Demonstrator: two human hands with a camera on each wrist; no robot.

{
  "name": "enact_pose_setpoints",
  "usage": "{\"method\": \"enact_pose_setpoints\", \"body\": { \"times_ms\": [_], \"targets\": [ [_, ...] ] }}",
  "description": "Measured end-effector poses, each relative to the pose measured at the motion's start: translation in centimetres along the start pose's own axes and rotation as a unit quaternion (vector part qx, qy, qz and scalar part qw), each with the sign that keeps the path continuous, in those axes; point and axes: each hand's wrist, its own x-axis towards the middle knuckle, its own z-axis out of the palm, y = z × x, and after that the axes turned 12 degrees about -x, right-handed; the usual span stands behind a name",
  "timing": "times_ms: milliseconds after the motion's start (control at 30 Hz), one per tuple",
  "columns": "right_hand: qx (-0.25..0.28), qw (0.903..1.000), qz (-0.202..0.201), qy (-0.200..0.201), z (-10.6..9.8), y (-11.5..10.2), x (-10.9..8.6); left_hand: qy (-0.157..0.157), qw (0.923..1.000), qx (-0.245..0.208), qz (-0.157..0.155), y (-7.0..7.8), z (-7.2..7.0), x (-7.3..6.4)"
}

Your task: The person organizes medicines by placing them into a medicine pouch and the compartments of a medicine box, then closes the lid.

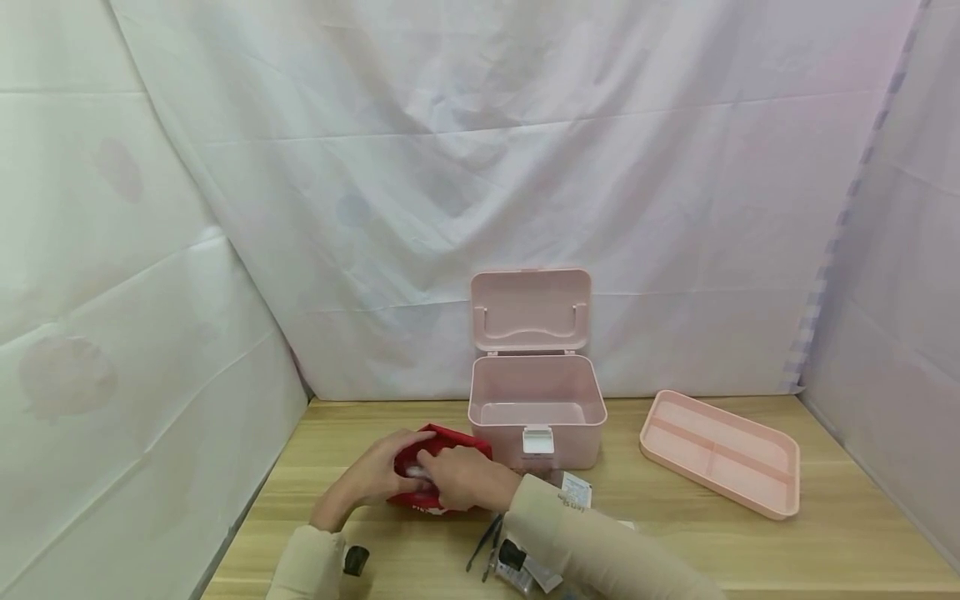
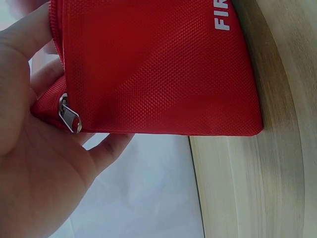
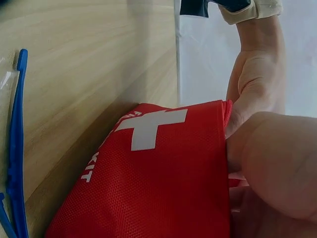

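Observation:
A red first aid pouch (image 1: 448, 435) with a white cross stands unzipped on the table, left of the pink box. My left hand (image 1: 377, 472) grips its open edge, with the fingers behind the rim. Beside the palm, the metal zipper pull (image 2: 69, 115) hangs at the pouch's corner in the left wrist view. My right hand (image 1: 467, 477) reaches into the pouch's mouth, its fingertips mostly hidden inside. Something whitish (image 1: 417, 472) shows between the two hands in the opening; I cannot tell whether the right fingers hold it.
Behind the pouch stands a pink box (image 1: 498, 437), its lid (image 1: 531, 308) raised. A pink divided tray (image 1: 716, 454) lies to the right. Near my right forearm are blue tweezers (image 3: 16, 148), a white packet (image 1: 576, 488) and clear packets (image 1: 516, 577). White cloth (image 1: 420, 208) hangs behind the table.

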Motion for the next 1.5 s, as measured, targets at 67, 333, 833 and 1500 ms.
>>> {"method": "enact_pose_setpoints", "body": {
  "times_ms": [67,333,833,1500],
  "targets": [
    [0.012,0.9998,0.010,-0.012,0.1,-0.1,0.0,0.000,1.0000,0.000,0.000,0.0,0.0,0.0],
    [-0.051,0.9983,0.010,0.027,0.7,-0.3,-0.1,0.007,0.9999,0.011,0.000,0.3,0.2,0.0],
    [-0.046,0.9917,-0.032,0.116,0.6,0.6,-1.2,0.015,0.9994,0.028,0.015,0.2,0.2,0.0],
    [0.208,0.9615,-0.115,0.138,-1.5,6.6,-6.8,0.026,0.9991,0.035,-0.002,0.5,0.4,0.0]
  ]
}}
